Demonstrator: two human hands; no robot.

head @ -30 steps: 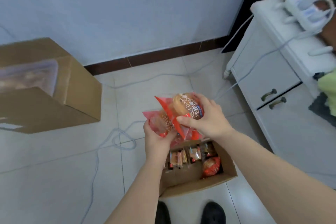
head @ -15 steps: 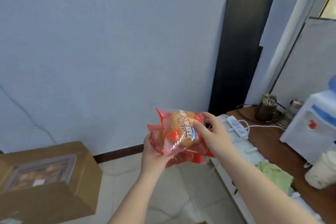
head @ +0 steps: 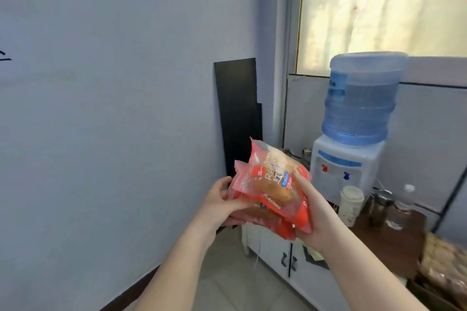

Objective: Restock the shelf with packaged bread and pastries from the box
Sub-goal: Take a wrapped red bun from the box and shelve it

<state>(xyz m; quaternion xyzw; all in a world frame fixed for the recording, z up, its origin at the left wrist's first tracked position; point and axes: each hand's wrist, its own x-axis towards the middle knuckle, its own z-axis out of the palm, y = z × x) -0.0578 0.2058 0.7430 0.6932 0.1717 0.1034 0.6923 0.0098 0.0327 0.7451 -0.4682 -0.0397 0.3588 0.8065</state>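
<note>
Two red-and-clear packets of bread [head: 274,184] are stacked one on the other and held up in front of me at chest height. My left hand [head: 222,203] grips the stack from the left and below. My right hand [head: 312,206] grips it from the right, thumb lying on the top packet. The box and the shelf are out of view.
A water dispenser [head: 351,159] with a blue bottle stands on a brown counter [head: 394,242] at the right, beside a paper cup [head: 351,203] and jars. A white cabinet [head: 283,252] sits below. A black board [head: 238,113] leans in the corner. More packaged goods [head: 444,267] lie at the far right edge.
My view has swung up and to the right, away from the floor boxes. Both hands have carried the bread packets up and toward the counter side.
</note>
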